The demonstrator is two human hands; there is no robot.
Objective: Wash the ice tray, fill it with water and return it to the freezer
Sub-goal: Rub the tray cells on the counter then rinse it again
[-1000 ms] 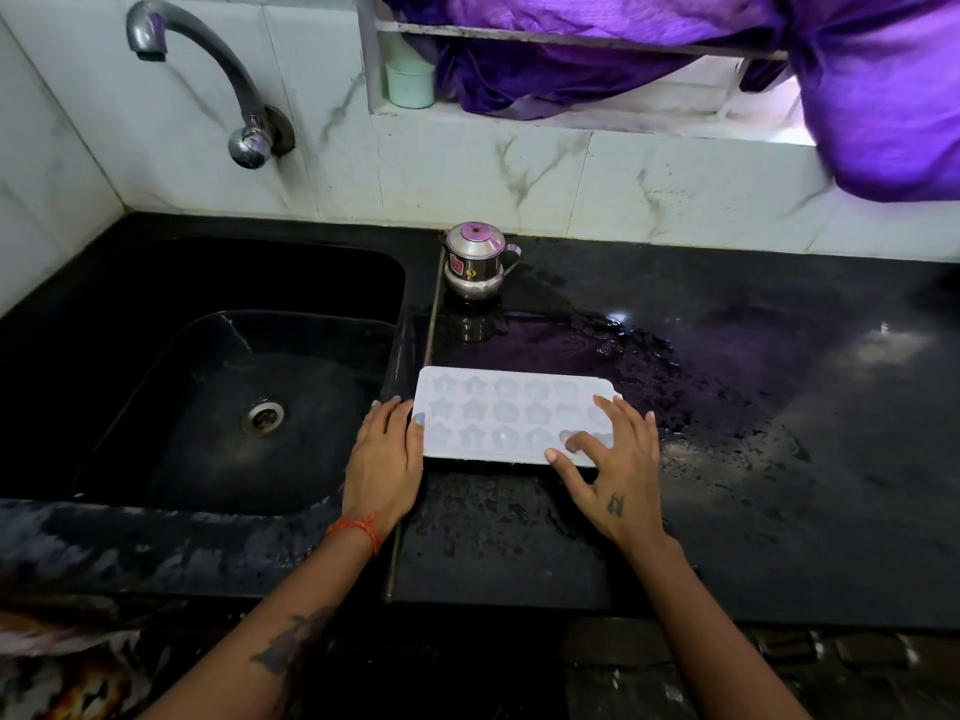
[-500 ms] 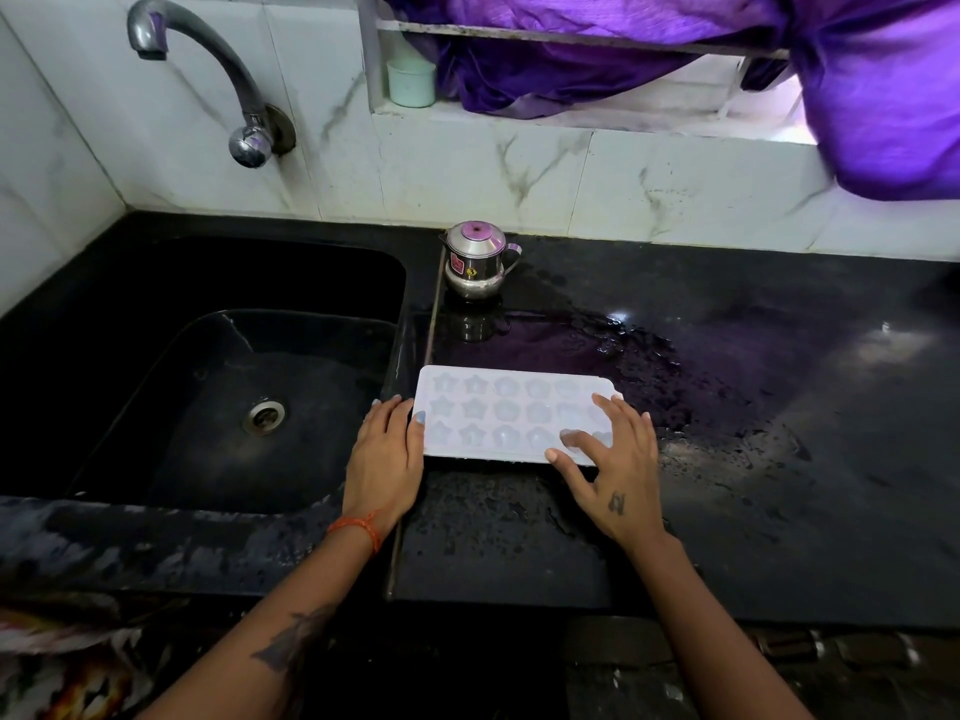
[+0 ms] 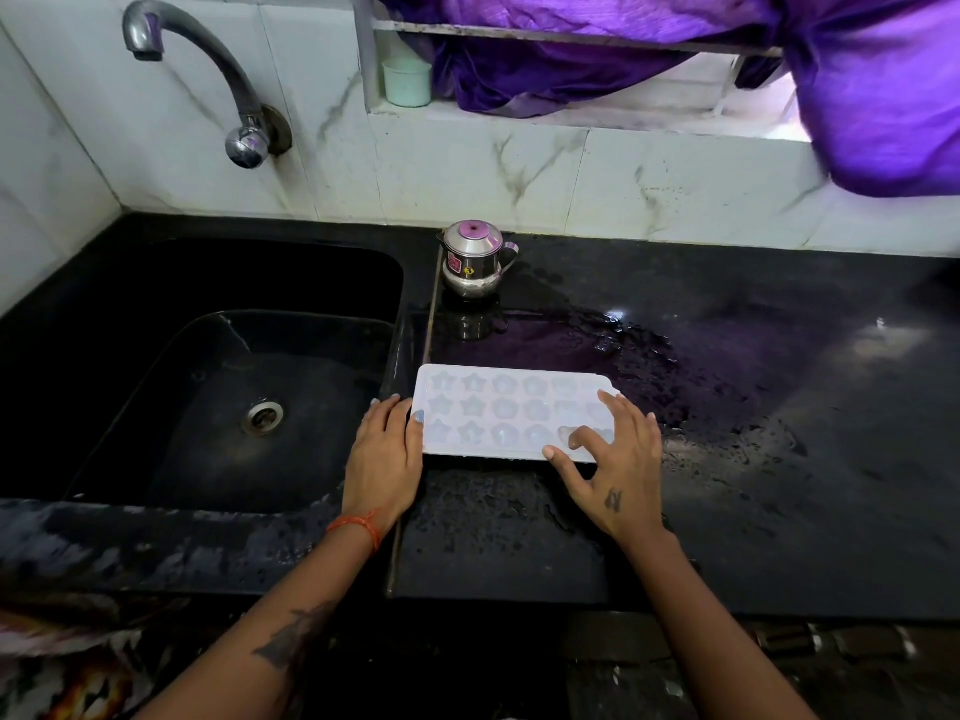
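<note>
The white ice tray lies flat on the wet black tabletop, its long side running from 9 to 3 o'clock, its left end just beside the edge of the sink. Its moulds sit in 3 rows, star shapes at the left and round ones further right.

The left hand lies at the tray's 9 o'clock end, fingers straight and together, the thumb tip touching the tray's left edge; it grips nothing. The right hand sits over the tray's 4 o'clock corner with fingers spread and lightly bent, fingertips resting on the moulds and the thumb at the near rim; whether it pinches the rim I cannot tell. The 2 hands are well apart, the tray between them.

At 12 o'clock from the tray stands a small steel pot with a pink knob. The tap arches from the wall at 11 o'clock, above the sink.
</note>
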